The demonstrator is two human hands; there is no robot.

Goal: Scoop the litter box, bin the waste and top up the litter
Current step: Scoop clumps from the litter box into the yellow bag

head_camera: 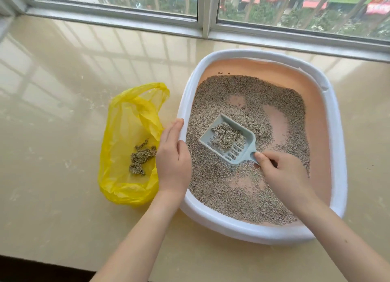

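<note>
Windowsill ledge [63, 81], right hand [282, 174] gripping loaded scoop [230, 140], litter box [211, 216]

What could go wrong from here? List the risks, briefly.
1. The clump lies loose on the slotted scoop; carried over the litter box's white rim to the yellow bag, bits may spill on the floor.
2. The bag lies slumped with its mouth only partly open, so the dump could miss.
3. The right hand pinches only the handle's end; the scoop could tip.

Bag [126, 146] beside box rim [183, 104] (touching)
</note>
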